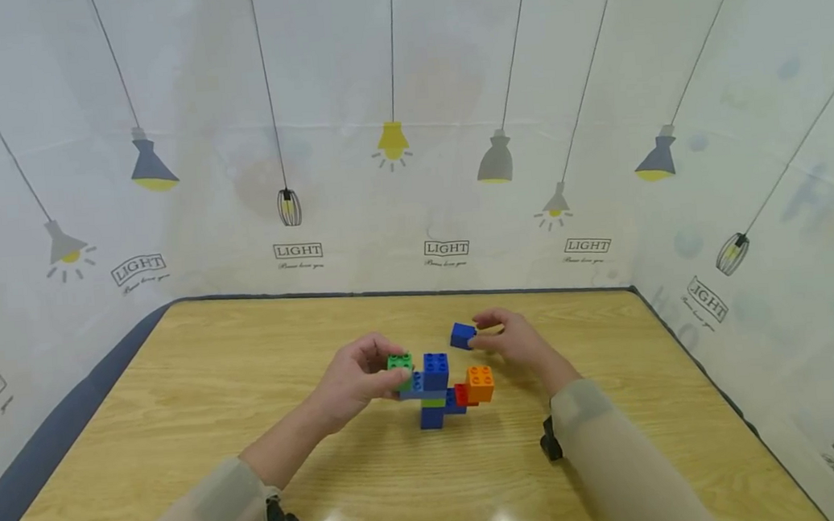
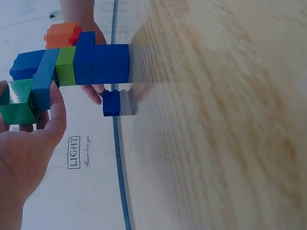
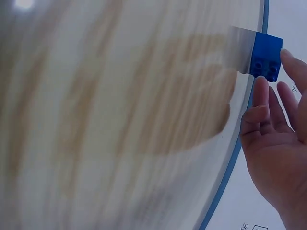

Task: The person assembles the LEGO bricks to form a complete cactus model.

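Observation:
My left hand (image 1: 353, 380) pinches a green brick (image 1: 398, 363) at the left end of a built toy-brick model. The model's blue base brick (image 2: 111, 63) stands on the table, with lime, blue, red and orange bricks above and to its right. A blue brick (image 1: 436, 370) tops the model. Behind it, a loose blue brick (image 3: 267, 55) lies on its side, its studs facing my right hand (image 1: 515, 341). The right fingers are loosely spread close to this brick; whether the tips touch it I cannot tell.
The wooden table (image 1: 248, 337) has a dark edge at the back and sides. Pale sheets (image 1: 346, 72) printed with lamps stand around it. An orange brick (image 1: 480, 384) juts from the model's right side, below the right hand.

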Tool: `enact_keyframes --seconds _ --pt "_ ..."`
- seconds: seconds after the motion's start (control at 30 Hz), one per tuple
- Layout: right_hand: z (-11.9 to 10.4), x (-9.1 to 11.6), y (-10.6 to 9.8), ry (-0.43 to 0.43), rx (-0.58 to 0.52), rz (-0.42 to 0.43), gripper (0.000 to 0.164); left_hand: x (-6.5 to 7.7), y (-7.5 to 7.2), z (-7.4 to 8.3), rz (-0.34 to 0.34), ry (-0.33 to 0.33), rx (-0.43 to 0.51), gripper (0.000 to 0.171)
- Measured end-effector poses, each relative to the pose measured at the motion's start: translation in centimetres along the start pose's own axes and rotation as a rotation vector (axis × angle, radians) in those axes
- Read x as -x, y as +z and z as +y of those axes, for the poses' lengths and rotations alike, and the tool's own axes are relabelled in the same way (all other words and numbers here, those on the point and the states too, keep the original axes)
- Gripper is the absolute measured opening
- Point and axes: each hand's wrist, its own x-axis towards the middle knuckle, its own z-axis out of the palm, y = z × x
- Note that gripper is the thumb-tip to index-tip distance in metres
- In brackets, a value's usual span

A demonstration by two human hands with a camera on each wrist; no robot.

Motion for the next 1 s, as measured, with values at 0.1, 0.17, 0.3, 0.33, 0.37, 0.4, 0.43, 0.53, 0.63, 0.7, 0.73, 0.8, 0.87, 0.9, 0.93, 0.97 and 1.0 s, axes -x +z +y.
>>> enact_keyframes --seconds 0.1,0.17,0.3,0.33,0.37,0.4,0.43,0.53,0.63,0.7,0.73,0.8,0.87,0.9,0.93,0.97,1.0 --pt "0.0 -0.2 0.3 0.006 0.009 -0.01 0.054 -0.1 0.0 0.0 -0.004 0.004 -0.002 0.029" --pt "-0.1 -0.3 0.4 0.01 0.029 -0.013 0.052 -0.1 0.1 0.0 -0.006 0.006 0.003 0.029" --pt "-0.3 -0.3 0.5 0.017 0.051 -0.016 0.05 -0.1 0.1 0.1 -0.009 0.009 0.006 0.029" --pt "-0.4 -0.3 0.5 0.02 0.05 -0.016 0.05 -0.1 0.1 0.1 -0.01 0.009 0.006 0.028" --pt "-0.4 -0.3 0.5 0.021 0.047 -0.016 0.049 -0.1 0.1 0.1 -0.01 0.009 0.006 0.029" --pt "-0.4 -0.2 0.5 0.021 0.047 -0.016 0.049 -0.1 0.1 0.2 -0.01 0.008 0.006 0.028" --pt "-0.4 -0.3 0.5 0.017 0.049 -0.018 0.048 -0.1 0.1 0.2 -0.009 0.007 0.005 0.028" --pt "-0.4 -0.2 0.6 0.013 0.055 -0.017 0.045 -0.1 0.1 0.3 -0.01 0.005 0.009 0.029" --pt "-0.4 0.0 0.7 0.018 0.06 -0.017 0.041 -0.1 0.1 0.2 -0.01 0.005 0.008 0.029" --pt "-0.6 0.1 0.6 0.029 0.056 -0.016 0.039 -0.1 0.1 0.2 -0.008 0.003 0.009 0.029" --pt "-0.6 0.2 0.5 0.034 0.057 -0.014 0.039 -0.1 0.0 0.1 -0.007 0.002 0.008 0.029" --pt "-0.6 0.4 0.3 0.033 0.057 -0.011 0.039 -0.1 0.0 0.0 -0.003 0.0 0.006 0.029" --pt "-0.6 0.7 0.0 0.024 0.057 -0.007 0.04 -0.1 0.0 -0.1 -0.001 -0.001 0.006 0.029" --pt "-0.6 0.8 -0.2 0.017 0.057 -0.003 0.041 -0.1 0.0 -0.1 -0.001 -0.002 0.005 0.029" --pt "-0.6 0.9 -0.4 0.007 0.056 0.001 0.041 -0.1 0.0 -0.1 0.0 -0.002 0.006 0.029" --pt "-0.7 1.1 -0.6 -0.005 0.057 0.006 0.042 -0.1 0.0 -0.2 0.0 -0.001 0.004 0.029" --pt "-0.8 1.3 -0.8 -0.017 0.06 0.013 0.042 -0.1 0.0 -0.2 0.0 -0.001 0.004 0.028"
